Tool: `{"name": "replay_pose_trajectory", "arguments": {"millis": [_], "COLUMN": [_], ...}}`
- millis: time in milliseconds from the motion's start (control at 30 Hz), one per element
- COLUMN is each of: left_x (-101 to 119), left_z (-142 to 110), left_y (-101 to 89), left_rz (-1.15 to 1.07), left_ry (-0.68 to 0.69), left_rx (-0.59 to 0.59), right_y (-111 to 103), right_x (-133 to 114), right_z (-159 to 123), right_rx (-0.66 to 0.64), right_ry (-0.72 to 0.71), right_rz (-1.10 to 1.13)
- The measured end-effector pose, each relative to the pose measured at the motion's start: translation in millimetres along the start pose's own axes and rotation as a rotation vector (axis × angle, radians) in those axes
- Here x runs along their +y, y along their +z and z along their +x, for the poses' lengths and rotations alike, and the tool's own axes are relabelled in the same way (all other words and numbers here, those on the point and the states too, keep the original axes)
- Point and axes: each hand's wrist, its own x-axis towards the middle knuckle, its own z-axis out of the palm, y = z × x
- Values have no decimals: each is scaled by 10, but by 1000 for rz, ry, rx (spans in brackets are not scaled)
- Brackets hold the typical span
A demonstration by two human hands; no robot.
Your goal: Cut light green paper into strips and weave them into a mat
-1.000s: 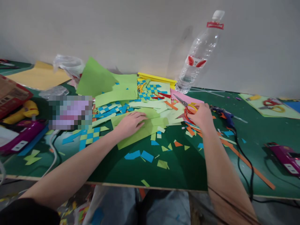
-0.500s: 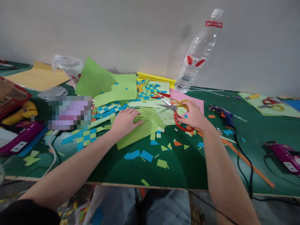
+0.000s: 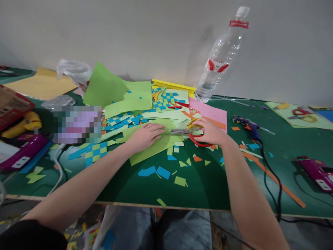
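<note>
Light-green flat paper point(image 3: 140, 155) lies on the dark-green tabletop point(image 3: 203, 189) under the left hand point(image 3: 145, 136), loosely spread and gripping nothing, seemingly to steady it, while the right hand point(image 3: 210, 132) curls around red-and-yellow-handled metal scissors point(image 3: 185, 131), blades pointing leftward.

Wall point(image 3: 130, 34): plain, pale grey, spanning the full width, with a faint darker patch point(image 3: 207, 33) right of the middle.
Counter point(image 3: 182, 192): long, smooth, dark green top, its back along the wall.
Front edge point(image 3: 130, 205): narrow, pale strip.
Floor point(image 3: 307, 239): grey, coloured scraps point(image 3: 75, 236) showing at lower left.
Light: soft and subdued, dimmer under the counter than above it.
</note>
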Motion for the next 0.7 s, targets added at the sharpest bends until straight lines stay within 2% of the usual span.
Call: {"name": "replay_pose_trajectory", "arguments": {"millis": [167,467,700], "left_x": [-26,-91,-88], "left_z": [-2,2,-1], "left_y": [25,83,88], "left_rz": [-36,-63,-54], "left_ry": [25,7,0], "left_rx": [-24,-139,-146], "right_y": [-4,9,9], "right_x": [27,23,42], "right_z": [-7,-10,-7], "right_rx": [-9,-30,-49], "right_ry": [6,21,8], "right_rz": [-13,-17,-1]}}
